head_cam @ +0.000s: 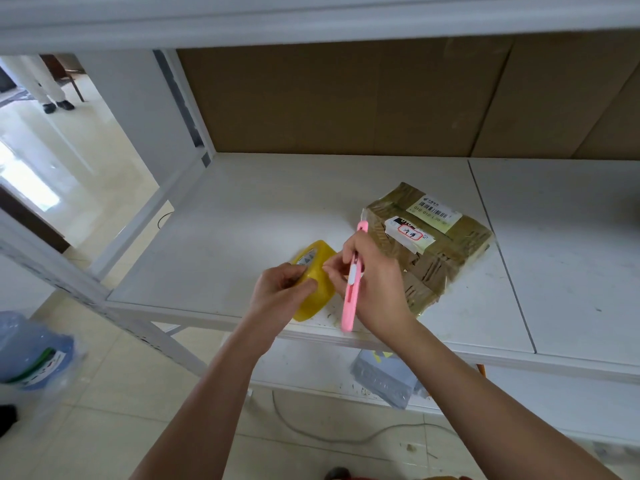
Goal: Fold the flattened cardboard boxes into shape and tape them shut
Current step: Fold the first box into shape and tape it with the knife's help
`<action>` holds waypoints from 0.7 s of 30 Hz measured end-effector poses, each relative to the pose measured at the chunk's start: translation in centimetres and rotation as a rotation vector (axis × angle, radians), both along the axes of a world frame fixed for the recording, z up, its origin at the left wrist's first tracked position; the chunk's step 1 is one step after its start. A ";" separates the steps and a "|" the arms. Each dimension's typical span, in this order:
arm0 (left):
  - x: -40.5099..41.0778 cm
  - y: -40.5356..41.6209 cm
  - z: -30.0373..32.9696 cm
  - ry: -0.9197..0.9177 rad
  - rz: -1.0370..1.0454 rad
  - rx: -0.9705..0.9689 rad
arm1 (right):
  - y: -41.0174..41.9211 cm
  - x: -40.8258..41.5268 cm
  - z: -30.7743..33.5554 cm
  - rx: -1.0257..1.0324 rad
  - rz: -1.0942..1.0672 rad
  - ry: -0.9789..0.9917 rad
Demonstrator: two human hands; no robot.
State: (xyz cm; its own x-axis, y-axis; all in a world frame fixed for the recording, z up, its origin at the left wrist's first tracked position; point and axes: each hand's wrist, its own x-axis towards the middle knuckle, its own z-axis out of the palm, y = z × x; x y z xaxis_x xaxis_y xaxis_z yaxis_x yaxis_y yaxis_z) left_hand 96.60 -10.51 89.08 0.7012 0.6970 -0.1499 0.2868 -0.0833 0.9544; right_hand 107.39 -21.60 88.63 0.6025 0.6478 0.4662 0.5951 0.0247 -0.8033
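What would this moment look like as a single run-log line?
left hand: grips tape roll | right hand: holds pink cutter, fingertips at tape | taped box: resting on shelf, untouched

Two bare forearms are seen entering from the bottom edge; no sleeves, watch, rings or gloves are worn on either. The left hand (282, 289) and right hand (372, 282) are uncovered, nails cut short and unpainted. At the bottom edge a scrap of red and yellow clothing is glimpsed, too cropped to be identified.
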 end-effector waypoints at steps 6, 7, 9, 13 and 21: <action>-1.0 0.5 0.0 -0.010 0.063 -0.041 | 0.4 0.1 0.1 0.201 0.193 0.618; -1.0 0.6 -0.1 -0.004 0.065 -0.045 | 0.5 0.1 0.1 0.195 0.197 0.617; -1.1 0.6 -0.1 0.001 0.069 -0.040 | 0.6 0.0 0.2 0.162 0.200 0.574; -1.1 0.7 -0.2 -0.014 0.077 -0.017 | 0.7 -0.1 0.4 0.141 0.212 0.542; -1.3 0.9 -0.7 -0.081 0.071 -0.026 | 0.8 -0.3 0.5 0.131 0.198 0.516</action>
State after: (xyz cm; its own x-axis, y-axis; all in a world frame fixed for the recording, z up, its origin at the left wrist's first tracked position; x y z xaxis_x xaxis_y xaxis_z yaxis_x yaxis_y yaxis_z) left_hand 95.31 -9.62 88.38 0.6610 0.7418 -0.1133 0.2133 -0.0410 0.9761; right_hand 107.07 -20.84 89.15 0.6465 0.7282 0.2277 0.1000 0.2149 -0.9715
